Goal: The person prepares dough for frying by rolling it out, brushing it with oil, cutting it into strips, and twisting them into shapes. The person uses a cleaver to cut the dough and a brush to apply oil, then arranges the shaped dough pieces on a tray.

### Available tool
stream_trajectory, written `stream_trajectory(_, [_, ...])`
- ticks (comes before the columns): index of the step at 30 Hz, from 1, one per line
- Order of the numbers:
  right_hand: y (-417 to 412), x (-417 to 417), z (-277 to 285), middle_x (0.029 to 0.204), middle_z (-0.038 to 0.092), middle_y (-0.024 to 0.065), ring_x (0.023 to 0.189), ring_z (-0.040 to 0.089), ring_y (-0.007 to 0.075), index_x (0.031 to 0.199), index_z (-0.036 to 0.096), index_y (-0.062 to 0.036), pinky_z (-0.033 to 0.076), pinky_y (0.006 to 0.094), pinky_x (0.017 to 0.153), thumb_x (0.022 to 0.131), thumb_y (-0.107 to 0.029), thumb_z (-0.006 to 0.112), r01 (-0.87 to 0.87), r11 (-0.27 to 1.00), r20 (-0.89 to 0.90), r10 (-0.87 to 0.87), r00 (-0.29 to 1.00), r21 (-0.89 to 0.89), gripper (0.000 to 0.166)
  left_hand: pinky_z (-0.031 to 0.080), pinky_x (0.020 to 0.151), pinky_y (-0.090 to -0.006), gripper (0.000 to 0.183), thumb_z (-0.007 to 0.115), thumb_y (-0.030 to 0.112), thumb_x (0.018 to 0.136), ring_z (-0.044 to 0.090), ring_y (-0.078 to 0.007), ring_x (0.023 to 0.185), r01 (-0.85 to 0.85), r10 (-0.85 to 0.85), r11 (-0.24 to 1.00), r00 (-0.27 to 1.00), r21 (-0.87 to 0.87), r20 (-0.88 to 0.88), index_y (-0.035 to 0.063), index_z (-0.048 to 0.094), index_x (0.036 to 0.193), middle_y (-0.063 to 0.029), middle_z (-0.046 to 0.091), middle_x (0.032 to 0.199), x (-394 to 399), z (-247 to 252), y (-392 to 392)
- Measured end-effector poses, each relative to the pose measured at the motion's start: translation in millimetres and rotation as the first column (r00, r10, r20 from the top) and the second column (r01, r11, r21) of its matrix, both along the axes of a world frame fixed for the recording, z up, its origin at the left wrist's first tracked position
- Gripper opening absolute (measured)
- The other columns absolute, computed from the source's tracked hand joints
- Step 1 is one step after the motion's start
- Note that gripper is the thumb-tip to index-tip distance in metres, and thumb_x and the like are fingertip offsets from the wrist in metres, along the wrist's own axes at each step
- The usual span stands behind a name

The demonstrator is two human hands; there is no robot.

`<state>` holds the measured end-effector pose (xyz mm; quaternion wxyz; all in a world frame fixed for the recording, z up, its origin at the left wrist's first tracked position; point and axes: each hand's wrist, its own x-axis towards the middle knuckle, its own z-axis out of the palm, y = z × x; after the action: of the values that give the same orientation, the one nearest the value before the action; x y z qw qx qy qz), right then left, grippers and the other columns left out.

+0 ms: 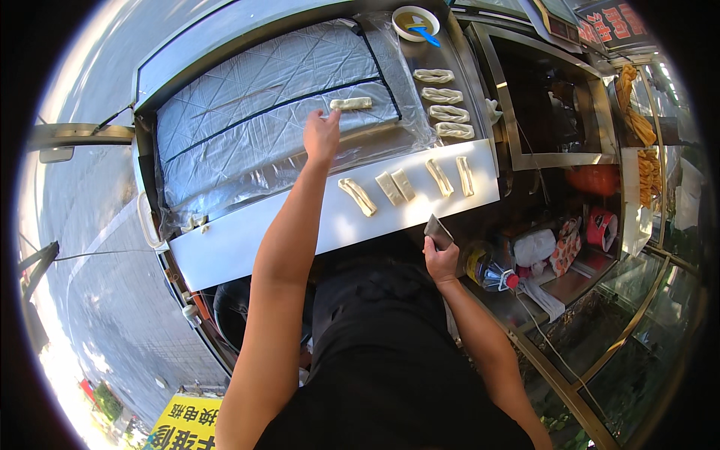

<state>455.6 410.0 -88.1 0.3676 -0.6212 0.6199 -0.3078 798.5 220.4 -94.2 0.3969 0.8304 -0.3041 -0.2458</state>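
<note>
My left hand [322,135] reaches over a silver quilted cover [264,90], its fingertips at the near left end of a pale dough piece [351,103] lying there. Whether the fingers grip the dough cannot be made out. Low at the front edge of a white board [242,250], my right hand [441,261] is closed around a flat grey metal blade [438,232], perhaps a dough cutter. On the board lie several dough strips: a creased one [358,197], a flat pair side by side [395,187] and two slimmer ones [439,177] farther right.
Several dough loops [442,95] line a metal surface below a white bowl [415,23] of yellowish liquid with a blue brush [423,34]. Dough scraps [194,223] lie at the board's left end. A plastic bottle [492,271] stands right; fried dough sticks [635,107] are beyond.
</note>
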Motion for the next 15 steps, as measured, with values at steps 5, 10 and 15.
stream_trajectory(5, [-3,-4,5,0.063,0.063,0.0036,0.054,0.061,0.0132,0.079,0.066,0.0016,0.048,0.0288,0.053,0.088,-0.01,0.064,0.085,0.996,0.058,-0.086,0.995,0.022,0.015,0.052,0.079,-0.0452,0.037,0.073,0.035,0.077,0.067,-0.0367,0.093,0.109,-0.118,0.959,0.993,0.262,0.018,0.0039,0.067,0.097,-0.0173,0.07,0.097,-3,-7,-54])
stream_trajectory(10, [-7,-8,10,0.067,0.067,0.0117,0.06,0.068,0.0244,0.089,0.066,0.0019,0.053,0.0348,0.058,0.084,-0.012,0.068,0.146,0.978,0.063,-0.156,0.986,0.147,0.015,0.051,0.071,-0.0428,0.021,0.07,0.021,0.074,0.065,-0.0339,0.079,0.154,-0.16,0.985,0.984,0.075,0.077,0.0061,0.06,0.084,-0.0145,0.068,0.084,-30,-4,-60])
stream_trajectory(15, [-15,-22,3,0.067,0.067,0.0091,0.058,0.066,0.0201,0.086,0.065,0.0024,0.052,0.0329,0.056,0.085,-0.013,0.068,0.192,0.97,0.075,-0.205,0.976,0.152,0.015,0.047,0.059,-0.0292,0.021,0.071,0.006,0.077,0.057,-0.0142,0.065,0.379,-0.438,0.899,0.794,-0.219,-0.422,0.0056,0.051,0.085,-0.0034,0.059,0.075,-59,12,-28])
